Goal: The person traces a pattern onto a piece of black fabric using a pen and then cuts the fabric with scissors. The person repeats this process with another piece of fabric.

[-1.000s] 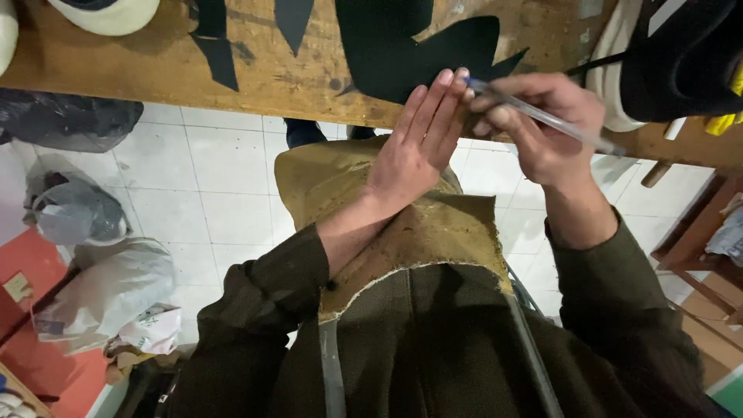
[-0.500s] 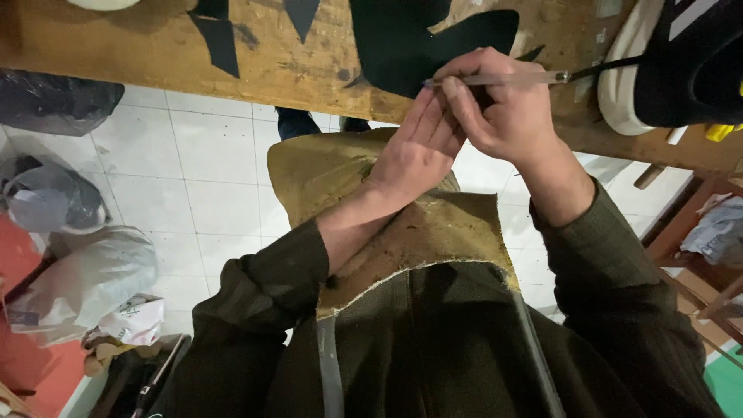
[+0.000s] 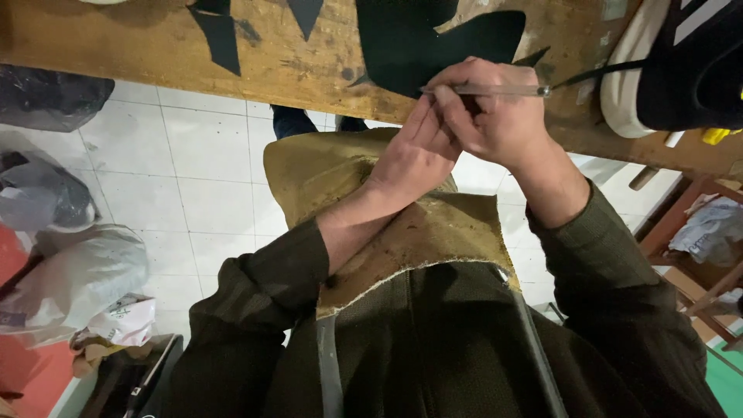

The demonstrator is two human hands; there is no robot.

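Note:
My right hand (image 3: 495, 116) is closed around a thin silvery tool (image 3: 503, 90) that lies level, its tip pointing left. My left hand (image 3: 414, 155) is flat with fingers together, its fingertips pressed against the right hand near the tool's tip. Both hands hover at the near edge of a worn wooden workbench (image 3: 155, 46), just below a large piece of dark cut material (image 3: 433, 39). A tan canvas apron (image 3: 418, 232) covers my lap beneath the wrists.
Smaller dark offcuts (image 3: 220, 35) lie on the bench at left. A black and white shoe (image 3: 681, 62) sits at the right end of the bench. Plastic bags (image 3: 70, 271) crowd the tiled floor at left. A wooden stool frame (image 3: 696, 232) holding cloth stands at right.
Both hands have come closer together and shifted slightly up toward the bench edge. The tool has swung from slanting down-right to lying level, and the left fingertips now rest against the right hand.

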